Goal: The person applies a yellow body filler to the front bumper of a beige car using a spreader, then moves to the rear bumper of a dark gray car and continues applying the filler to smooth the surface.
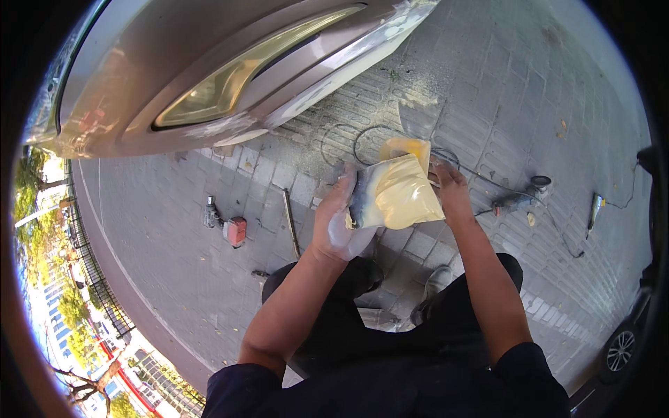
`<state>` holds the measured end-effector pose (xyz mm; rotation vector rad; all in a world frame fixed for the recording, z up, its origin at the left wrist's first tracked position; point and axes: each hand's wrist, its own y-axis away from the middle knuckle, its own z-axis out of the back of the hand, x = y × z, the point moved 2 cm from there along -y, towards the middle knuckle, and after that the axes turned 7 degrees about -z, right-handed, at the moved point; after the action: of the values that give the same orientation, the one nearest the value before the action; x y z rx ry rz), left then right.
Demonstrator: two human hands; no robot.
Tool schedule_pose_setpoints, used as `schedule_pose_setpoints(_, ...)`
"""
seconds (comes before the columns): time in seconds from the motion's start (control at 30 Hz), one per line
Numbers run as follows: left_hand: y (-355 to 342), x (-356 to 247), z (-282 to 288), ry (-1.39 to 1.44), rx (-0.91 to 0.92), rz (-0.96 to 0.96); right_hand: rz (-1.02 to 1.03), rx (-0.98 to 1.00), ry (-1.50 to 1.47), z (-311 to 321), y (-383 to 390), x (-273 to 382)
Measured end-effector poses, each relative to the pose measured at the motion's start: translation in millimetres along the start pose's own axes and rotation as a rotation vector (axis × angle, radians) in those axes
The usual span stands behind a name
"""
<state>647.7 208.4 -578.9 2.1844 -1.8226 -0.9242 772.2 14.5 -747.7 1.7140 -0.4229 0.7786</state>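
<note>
At the centre my left hand [339, 202], dusted pale, grips a square board [360, 197] by its left side, with a pale translucent piece below it that I cannot make out. A thick mound of cream paste [402, 192] covers much of the board. My right hand [449, 182] is closed on a yellow-orange spreader [411, 147], held just behind the board's upper edge; its fingers are partly hidden.
Above is a car bumper [286, 111] with sanded patches. On the paving [160, 230] lie a cordless power tool [235, 230], a metal bar [288, 216], a corded sander [516, 200], a cable and a small tool [595, 212]. A dark wheel [620, 350] is at lower right.
</note>
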Motion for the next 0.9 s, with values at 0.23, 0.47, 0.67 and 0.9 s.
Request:
schedule_pose_setpoints(0.23, -17.6, 4.9, 0.9, -0.044, 0.155, -0.046, 0.125, 0.62, -0.418, -38.8, 40.0, 55.8)
schedule_pose_setpoints(0.47, 8.2, 19.3, 1.8, -0.029, 0.169, -0.13, -0.053, 0.669, -0.403, -59.9, 109.8, 64.1)
schedule_pose_setpoints(0.67, 24.4, 39.0, -17.0, -0.073, 0.176, -0.11, -0.109, 0.756, -0.656, -28.0, 91.5, 56.8)
schedule_pose_setpoints(0.9, 23.9, 35.4, -9.9, -0.137, 0.133, -0.135, -0.154, 0.865, -0.638, -37.7, 84.8, 53.0)
